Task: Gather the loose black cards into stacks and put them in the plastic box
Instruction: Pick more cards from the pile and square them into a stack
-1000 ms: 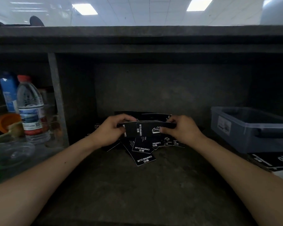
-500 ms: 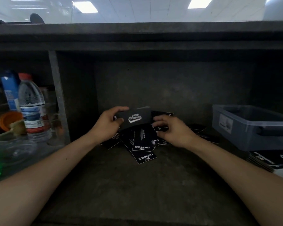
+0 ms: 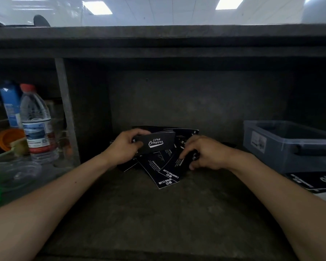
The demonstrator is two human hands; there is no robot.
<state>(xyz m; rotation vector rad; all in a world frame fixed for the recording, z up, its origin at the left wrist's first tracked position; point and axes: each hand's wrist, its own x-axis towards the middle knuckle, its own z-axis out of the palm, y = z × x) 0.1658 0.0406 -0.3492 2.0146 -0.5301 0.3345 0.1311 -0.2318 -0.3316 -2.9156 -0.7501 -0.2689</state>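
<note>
At the centre of the frame the left hand [image 3: 124, 147] grips a small stack of black cards [image 3: 154, 143], its top face lettered "Club Camping", raised just above the pile; the right hand [image 3: 205, 155], just beside it to the right, curls its fingers over a single card [image 3: 184, 162] and pinches it; the loose cards [image 3: 164, 178] lie fanned on the dark shelf [image 3: 158, 213] under both hands; the plastic box [image 3: 290, 146] stands at the right edge, well apart; a water bottle [image 3: 38, 125] stands at the left.

The right hand [image 3: 205, 153] has let go of the card stack [image 3: 154, 143] and now pinches a loose card [image 3: 183, 163] lower down; the left hand [image 3: 124, 147] alone holds the stack, slightly raised.
</note>
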